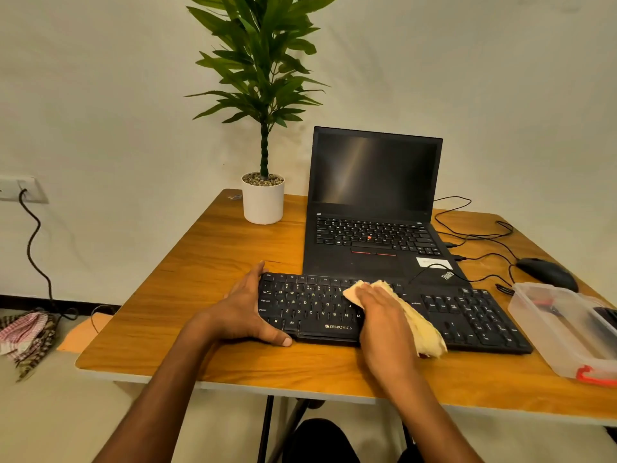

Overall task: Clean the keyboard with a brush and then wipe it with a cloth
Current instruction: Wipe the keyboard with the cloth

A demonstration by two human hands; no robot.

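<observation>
A single head-worn camera looks forward and down from close above the near edge of the desk (213, 248), facing the far wall (100, 95); both forearms enter from the bottom.

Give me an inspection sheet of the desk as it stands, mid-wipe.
Surface: wooden table, bare wood at left.
Job's things: black keyboard at the front edge; yellow cloth on its keys; brush not identifiable.
Clutter: laptop open, screen dark; potted plant; mouse; clear plastic box.
Grippers: left hand grips the keyboard's left end; right hand presses the cloth.
Cables: black cables loop beside the laptop.
Surroundings: wall socket; checked cloth on the floor.
</observation>
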